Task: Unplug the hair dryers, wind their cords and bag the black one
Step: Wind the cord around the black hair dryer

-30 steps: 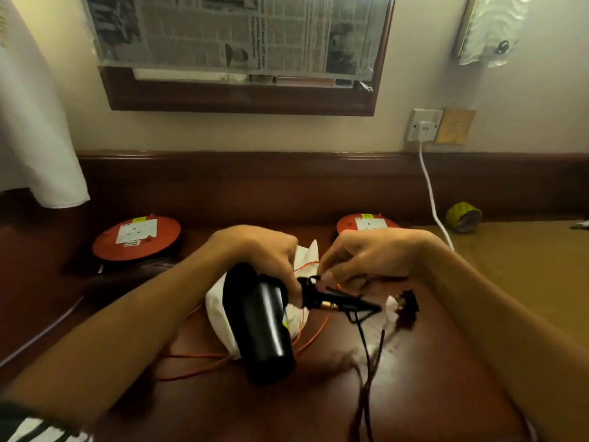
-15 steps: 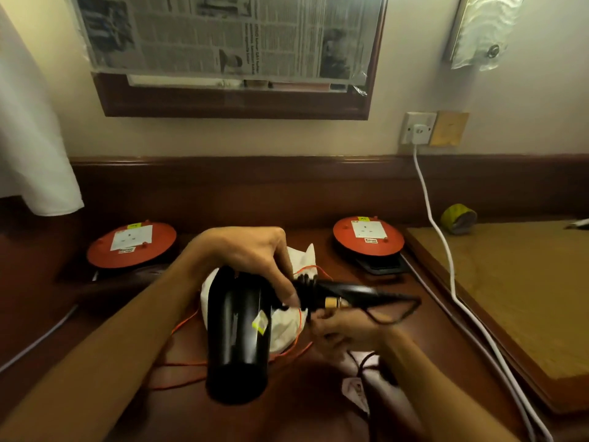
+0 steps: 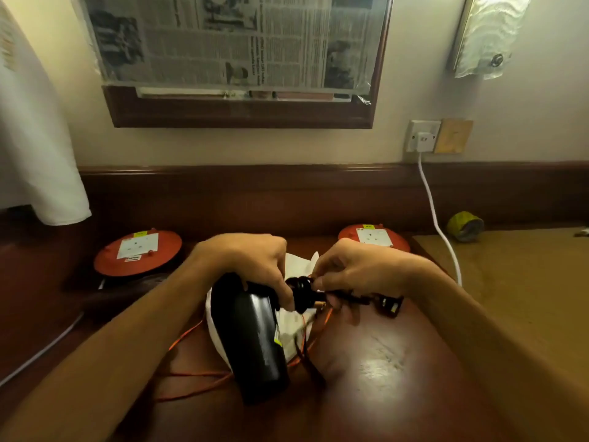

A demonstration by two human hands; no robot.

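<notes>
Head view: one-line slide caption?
Left hand holds the black hair dryer over a white bag while right hand winds its black cord.

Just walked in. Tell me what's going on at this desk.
A person is winding the cord of a glossy black hair dryer. The left hand grips the dryer near its handle; the right hand pinches the thin black cord wrapped there, its black plug dangling free. A white drawstring bag lies beneath on the dark wooden desk.
</notes>
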